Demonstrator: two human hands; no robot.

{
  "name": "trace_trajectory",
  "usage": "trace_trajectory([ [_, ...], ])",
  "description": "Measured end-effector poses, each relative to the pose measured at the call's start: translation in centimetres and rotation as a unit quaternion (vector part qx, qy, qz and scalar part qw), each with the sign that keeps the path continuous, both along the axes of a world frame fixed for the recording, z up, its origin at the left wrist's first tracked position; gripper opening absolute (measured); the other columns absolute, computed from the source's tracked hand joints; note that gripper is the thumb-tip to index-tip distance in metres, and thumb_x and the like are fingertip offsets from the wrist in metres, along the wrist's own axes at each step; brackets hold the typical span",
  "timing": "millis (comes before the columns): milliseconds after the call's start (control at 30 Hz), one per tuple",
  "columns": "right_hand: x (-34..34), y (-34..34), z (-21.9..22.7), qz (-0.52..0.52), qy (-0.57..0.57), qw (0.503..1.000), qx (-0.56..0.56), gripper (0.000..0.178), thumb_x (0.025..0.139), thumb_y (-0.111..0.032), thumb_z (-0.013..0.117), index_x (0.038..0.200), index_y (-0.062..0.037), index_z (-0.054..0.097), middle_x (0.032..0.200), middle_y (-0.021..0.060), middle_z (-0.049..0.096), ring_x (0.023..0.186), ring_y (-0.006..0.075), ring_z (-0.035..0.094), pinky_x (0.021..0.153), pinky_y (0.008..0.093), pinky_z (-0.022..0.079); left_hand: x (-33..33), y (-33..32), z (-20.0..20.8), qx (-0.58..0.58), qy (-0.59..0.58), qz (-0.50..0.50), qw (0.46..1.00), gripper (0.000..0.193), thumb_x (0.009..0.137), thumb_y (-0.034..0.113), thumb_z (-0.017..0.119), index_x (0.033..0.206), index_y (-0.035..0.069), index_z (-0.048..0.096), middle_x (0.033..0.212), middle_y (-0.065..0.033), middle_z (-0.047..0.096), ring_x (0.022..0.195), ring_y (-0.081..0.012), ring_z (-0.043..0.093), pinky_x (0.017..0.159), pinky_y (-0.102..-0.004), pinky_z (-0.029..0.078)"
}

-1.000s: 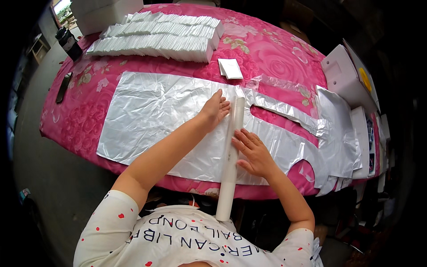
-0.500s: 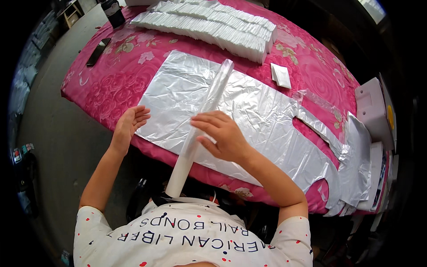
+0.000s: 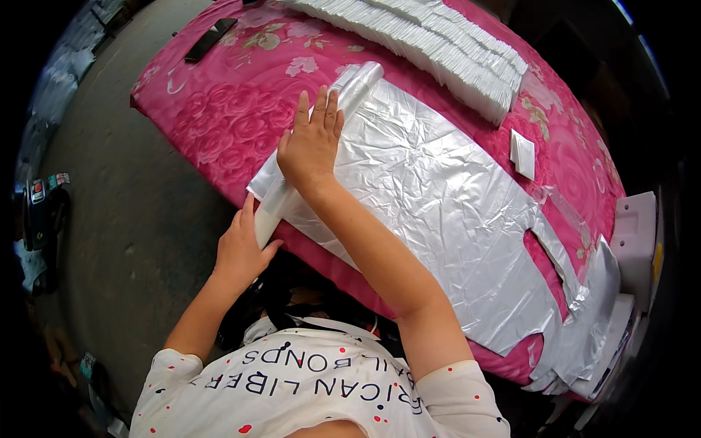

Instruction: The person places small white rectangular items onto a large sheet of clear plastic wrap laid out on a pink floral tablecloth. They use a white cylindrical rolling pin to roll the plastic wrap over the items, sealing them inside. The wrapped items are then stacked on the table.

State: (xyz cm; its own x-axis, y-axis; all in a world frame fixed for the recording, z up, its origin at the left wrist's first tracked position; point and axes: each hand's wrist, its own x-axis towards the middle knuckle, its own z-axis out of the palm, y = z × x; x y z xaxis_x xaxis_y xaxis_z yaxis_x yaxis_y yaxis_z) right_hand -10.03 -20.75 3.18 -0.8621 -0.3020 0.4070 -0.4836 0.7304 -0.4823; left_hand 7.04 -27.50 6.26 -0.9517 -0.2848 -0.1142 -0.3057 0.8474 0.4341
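A silvery, creased plastic bag with cut-out handles lies flat across the table. Over its left end rests a pale tube, slanting away from me, with its near end at the table's front edge. My left hand holds that near end, fingers along one side and thumb on the other. Farther up, my right hand lies on the tube and the plastic, palm down with fingers stretched out. Part of the tube is hidden under my right hand.
A pink flowered cloth covers the table. At the back stand long rows of folded white packets, with one loose packet nearer. A dark phone lies far left. A pale plastic box stands at the right edge.
The tube has shifted left over the bag toward its left end. My left hand has come from beside the bag onto the tube's near end; my right hand has moved farther up and flattened.
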Motion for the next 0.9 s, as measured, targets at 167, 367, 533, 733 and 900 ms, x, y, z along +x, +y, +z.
trace_trajectory([
  [167,1.3,1.5,-0.1,-0.068,-0.175,0.872,-0.453,0.082,0.074,-0.014,0.063,0.138,0.0035,0.014,0.134,0.0266,0.029,0.126,0.034,0.033,0.104,0.0436,0.029,0.7,-0.9,-0.1,0.44,-0.005,-0.006,0.898,0.072,0.068,0.008,0.071,0.132,0.0,0.037,0.102,-0.0125,0.06,0.082,-0.0155,0.059,0.071,-0.0302,0.05],
  [367,2.9,10.7,7.4,0.225,-0.413,0.53,-0.705,0.061,0.078,-0.021,0.065,0.124,-0.0005,0.031,0.093,0.0087,0.056,0.082,0.0153,0.057,0.075,0.0334,0.051,0.1,3.4,0.5,0.903,-0.173,-0.068,0.387,0.091,0.067,0.03,0.07,0.132,-0.014,0.025,0.1,-0.0216,0.059,0.061,-0.0153,0.056,0.05,-0.0261,0.05],
  [533,4.8,16.1,8.1,0.146,-0.326,0.573,-0.738,0.061,0.075,-0.018,0.069,0.119,0.0015,0.031,0.085,0.0084,0.054,0.075,0.0157,0.058,0.071,0.0307,0.05,-1.9,6.4,-0.3,0.883,-0.308,-0.159,0.317,0.084,0.073,0.036,0.064,0.13,-0.014,0.028,0.098,-0.0209,0.058,0.064,-0.0168,0.057,0.057,-0.0278,0.052],
  [733,7.9,18.8,4.0,-0.029,-0.281,0.684,-0.673,0.056,0.076,-0.015,0.069,0.117,0.0028,0.036,0.09,0.009,0.053,0.076,0.0168,0.057,0.069,0.0305,0.049,-3.3,11.5,-0.7,0.46,-0.03,-0.216,0.861,0.056,0.088,0.043,0.052,0.125,0.002,0.041,0.088,-0.0088,0.057,0.069,-0.0124,0.057,0.063,-0.0278,0.05],
  [900,6.6,22.8,2.4,-0.068,-0.378,0.57,-0.726,0.046,0.077,-0.013,0.068,0.112,-0.0003,0.042,0.088,0.0085,0.054,0.078,0.0182,0.057,0.072,0.0337,0.051,-2.0,10.3,-0.9,0.582,-0.323,-0.128,0.735,0.057,0.082,0.048,0.059,0.115,0.003,0.047,0.076,-0.0051,0.055,0.057,-0.0118,0.055,0.052,-0.0257,0.046],
])
